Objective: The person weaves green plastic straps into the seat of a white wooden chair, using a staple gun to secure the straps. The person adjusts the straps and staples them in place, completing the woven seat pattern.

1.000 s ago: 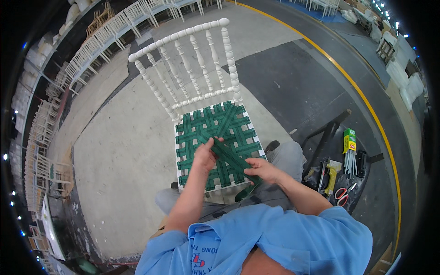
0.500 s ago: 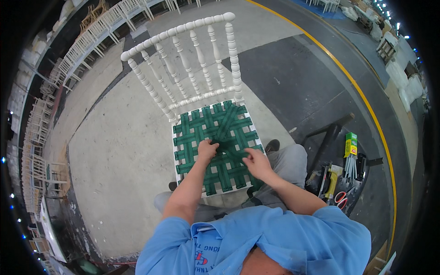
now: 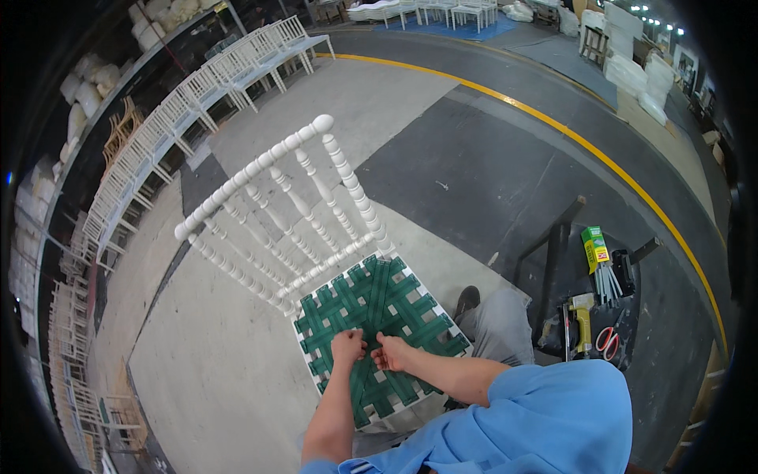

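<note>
- Two hands meet at the middle of the green webbing seat [image 3: 379,316] of a white chair [image 3: 276,205], seen from the head camera.
- The left hand [image 3: 348,346] lies on the woven straps with its fingers curled down onto them, so it looks like it is pinching a strap; the exact grip is too small to see.
- The right hand [image 3: 390,353] is just beside the left hand, nearly touching it, also with fingers bent onto the straps near the seat centre.
- The chair stands upright on the concrete floor [image 3: 197,371], with its spindle back on the far side of the seat from the person.
- The person's knee in grey trousers [image 3: 501,324] is just right of the seat.
- A dark tool tray [image 3: 600,316] is further right of the chair, with a yellow tool [image 3: 582,320], scissors with red handles [image 3: 607,341] and a green box [image 3: 594,246].
- Rows of white chairs [image 3: 189,103] stand well apart from the chair, on its far left side.
- A yellow floor line [image 3: 584,146] runs far behind the chair to the right.
</note>
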A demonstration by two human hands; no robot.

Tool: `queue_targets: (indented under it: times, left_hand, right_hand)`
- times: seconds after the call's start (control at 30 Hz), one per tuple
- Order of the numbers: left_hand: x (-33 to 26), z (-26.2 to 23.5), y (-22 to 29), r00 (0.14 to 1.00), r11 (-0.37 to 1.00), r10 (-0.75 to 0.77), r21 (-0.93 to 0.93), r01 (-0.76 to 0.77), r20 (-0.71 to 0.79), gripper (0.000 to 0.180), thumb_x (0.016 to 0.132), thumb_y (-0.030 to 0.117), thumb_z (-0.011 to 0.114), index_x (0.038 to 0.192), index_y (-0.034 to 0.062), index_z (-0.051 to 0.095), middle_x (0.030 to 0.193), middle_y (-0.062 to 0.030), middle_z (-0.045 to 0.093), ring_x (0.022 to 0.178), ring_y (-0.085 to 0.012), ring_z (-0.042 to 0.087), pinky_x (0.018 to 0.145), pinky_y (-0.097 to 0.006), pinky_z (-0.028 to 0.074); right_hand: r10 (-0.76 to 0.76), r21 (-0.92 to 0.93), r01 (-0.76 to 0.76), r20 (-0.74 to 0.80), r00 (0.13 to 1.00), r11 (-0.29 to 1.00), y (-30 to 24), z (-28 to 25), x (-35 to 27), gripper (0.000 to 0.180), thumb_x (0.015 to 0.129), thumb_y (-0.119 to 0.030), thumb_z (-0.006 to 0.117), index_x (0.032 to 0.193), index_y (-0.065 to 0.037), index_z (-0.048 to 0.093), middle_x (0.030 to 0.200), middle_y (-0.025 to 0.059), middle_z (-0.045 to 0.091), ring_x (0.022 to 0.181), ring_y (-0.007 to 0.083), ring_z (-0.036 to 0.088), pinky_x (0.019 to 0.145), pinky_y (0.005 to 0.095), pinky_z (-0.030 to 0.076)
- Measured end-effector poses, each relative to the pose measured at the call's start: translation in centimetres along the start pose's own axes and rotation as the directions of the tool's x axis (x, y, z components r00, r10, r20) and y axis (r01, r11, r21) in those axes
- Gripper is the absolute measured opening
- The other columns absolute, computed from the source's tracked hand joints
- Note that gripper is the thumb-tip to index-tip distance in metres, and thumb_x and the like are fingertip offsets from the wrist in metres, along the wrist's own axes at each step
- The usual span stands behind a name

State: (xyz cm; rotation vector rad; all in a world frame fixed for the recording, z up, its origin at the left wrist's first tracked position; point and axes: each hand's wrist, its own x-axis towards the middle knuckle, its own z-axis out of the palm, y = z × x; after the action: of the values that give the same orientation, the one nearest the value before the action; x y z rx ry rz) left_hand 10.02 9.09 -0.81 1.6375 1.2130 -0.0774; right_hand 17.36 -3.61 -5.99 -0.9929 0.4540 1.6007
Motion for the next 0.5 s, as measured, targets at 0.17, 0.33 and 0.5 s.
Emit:
queue_targets:
  times: [0.17, 0.33, 0.5]
  left_hand:
    - [-1.7, 1.0, -2.8, 0.918, 0.909, 0.332, 0.187, -0.372, 0.216, 0.050, 0.082, 0.017, 0.074, 0.129, 0.0010, 0.063, 0.118, -0.0172, 0.071, 0.103, -0.0292, 0.071, 0.081, -0.038, 0.058]
    - [-1.8, 4.1, -2.5, 0.966, 0.968, 0.250, 0.033, -0.249, -0.062, 0.021, 0.087, 0.011, 0.068, 0.101, -0.0033, 0.071, 0.082, -0.0087, 0.071, 0.073, -0.0163, 0.066, 0.065, -0.035, 0.054]
    - [-1.4, 1.8, -2.6, 0.965, 0.942, 0.258, -0.236, -0.240, 0.050, 0.016, 0.086, 0.008, 0.073, 0.089, 0.0031, 0.058, 0.073, -0.0041, 0.064, 0.061, -0.0134, 0.060, 0.054, -0.030, 0.045]
  right_hand:
    - [-0.011, -0.066, 0.010, -0.025, 1.000, 0.998, 0.1, 0.0, -0.7, 0.056, 0.108, -0.056, 0.035, 0.095, -0.008, 0.060, 0.069, 0.0070, 0.060, 0.057, 0.0227, 0.060, 0.051, 0.0410, 0.048]
    - [-0.012, -0.156, 0.021, 0.060, 0.998, 0.987, -0.2, -0.3, -2.3, 0.056, 0.105, -0.061, 0.038, 0.090, -0.011, 0.059, 0.068, 0.0054, 0.059, 0.059, 0.0234, 0.060, 0.051, 0.0395, 0.047]
    - [-0.097, -0.460, 0.118, 0.069, 0.993, 0.880, -0.5, -2.4, -8.7, 0.048, 0.104, -0.051, 0.054, 0.122, -0.007, 0.060, 0.096, 0.0097, 0.067, 0.069, 0.0201, 0.064, 0.055, 0.0338, 0.050]
